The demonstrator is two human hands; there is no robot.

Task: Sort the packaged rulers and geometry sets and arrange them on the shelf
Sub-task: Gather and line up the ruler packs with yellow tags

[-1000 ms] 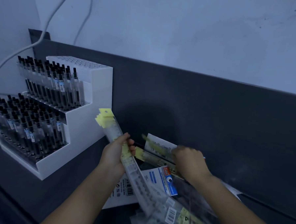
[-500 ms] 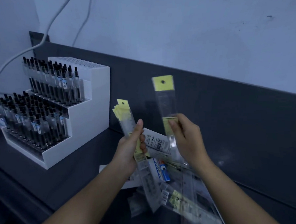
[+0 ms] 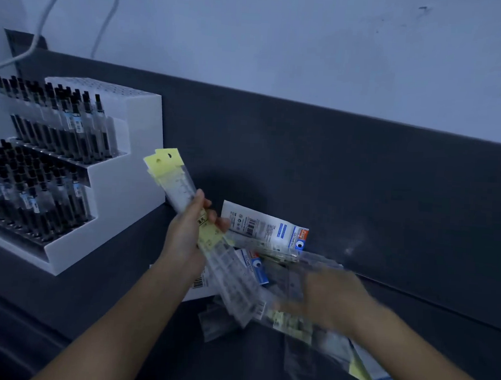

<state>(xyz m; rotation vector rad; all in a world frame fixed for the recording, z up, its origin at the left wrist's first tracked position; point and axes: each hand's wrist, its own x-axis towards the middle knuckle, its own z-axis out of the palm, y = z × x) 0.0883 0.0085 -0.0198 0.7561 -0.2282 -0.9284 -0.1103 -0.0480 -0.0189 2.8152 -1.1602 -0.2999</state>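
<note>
My left hand (image 3: 187, 233) grips a bundle of clear packaged rulers (image 3: 182, 192) with yellow header tabs, held slanted above the shelf. A white and blue geometry set pack (image 3: 266, 227) leans against the dark back panel, and a second one (image 3: 254, 265) lies partly under the bundle. My right hand (image 3: 333, 298) is motion-blurred, low over the loose pile of ruler packs (image 3: 291, 322) on the dark shelf (image 3: 98, 295). Whether it holds a pack is hidden by the blur.
A white stepped display stand (image 3: 127, 189) full of black-capped pens stands at the left on the shelf. The dark back panel (image 3: 360, 181) rises behind the pile. White cables (image 3: 46, 13) hang down the wall at upper left.
My right hand brought the raised ruler pack to the bundle in my left hand, then dropped down to the pile on the right. The bundle looks thicker and sits a little lower.
</note>
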